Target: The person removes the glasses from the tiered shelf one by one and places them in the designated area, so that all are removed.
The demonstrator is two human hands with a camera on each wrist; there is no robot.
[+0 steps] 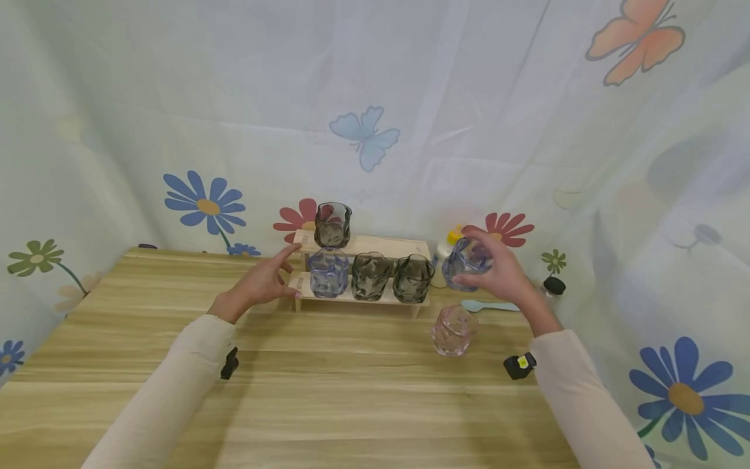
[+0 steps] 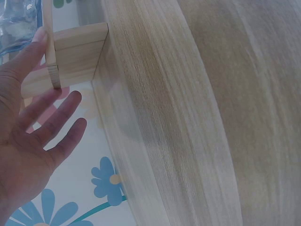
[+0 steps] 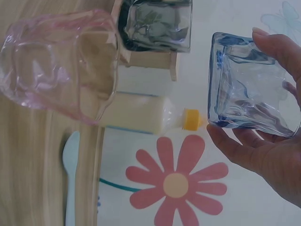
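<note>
My right hand [image 1: 506, 273] grips a clear blue glass [image 3: 244, 89] between thumb and fingers, holding it raised right of a two-tier wooden rack [image 1: 392, 246]. At the rack's left end my left hand [image 1: 260, 281] touches the wood, its thumb on the lower shelf and the other fingers fairly straight. A grey glass [image 1: 333, 226] stands on the upper tier at the left. The lower tier bears another blue glass [image 1: 329, 273] and two grey glasses, one in the middle [image 1: 371, 277] and one at the right [image 1: 413, 279]. A pink glass [image 1: 455, 331] stands on the table, right of the rack.
Behind the held glass is a bottle [image 3: 136, 113] with a yellow cap. A pale blue spoon [image 1: 491, 305] lies on the wooden table [image 1: 328, 397]. Farther right stands a small black-lidded jar [image 1: 553, 286]. A flower-and-butterfly curtain [image 1: 246, 117] hangs behind the table.
</note>
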